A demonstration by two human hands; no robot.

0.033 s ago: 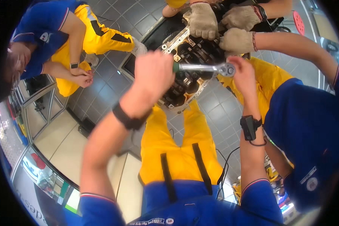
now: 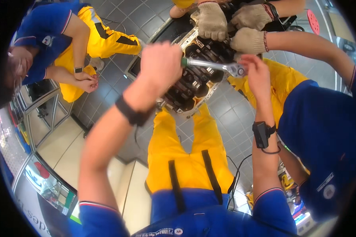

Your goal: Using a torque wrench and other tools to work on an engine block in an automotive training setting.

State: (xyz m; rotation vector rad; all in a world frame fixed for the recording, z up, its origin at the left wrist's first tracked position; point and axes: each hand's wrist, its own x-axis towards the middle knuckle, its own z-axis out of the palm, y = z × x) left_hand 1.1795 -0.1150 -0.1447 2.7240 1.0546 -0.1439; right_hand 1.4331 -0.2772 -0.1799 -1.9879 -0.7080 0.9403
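Note:
My left hand [image 2: 161, 65] is closed in a fist round the green handle of a ratchet wrench [image 2: 207, 64]. The wrench's chrome shaft slants down to the right, above an engine block [image 2: 205, 98] with dark crankshaft parts showing inside its pale metal rim. At the round ratchet head my right hand [image 2: 258, 75] has its fingers bent against the tool; the head partly hides their contact. Whether a socket sits under the head, or touches a bolt, cannot be seen.
Gloved hands of other people [image 2: 212, 21] rest on the block's far side. One co-worker [image 2: 316, 130] leans in close at my right; another person [image 2: 47, 51] stands at the left with hands together. Pale cabinets [image 2: 67, 146] stand at the lower left.
My left hand has risen slightly with the handle, and the wrench now slopes more steeply down toward its head. My right hand stays at the head, its fingers shifted a little.

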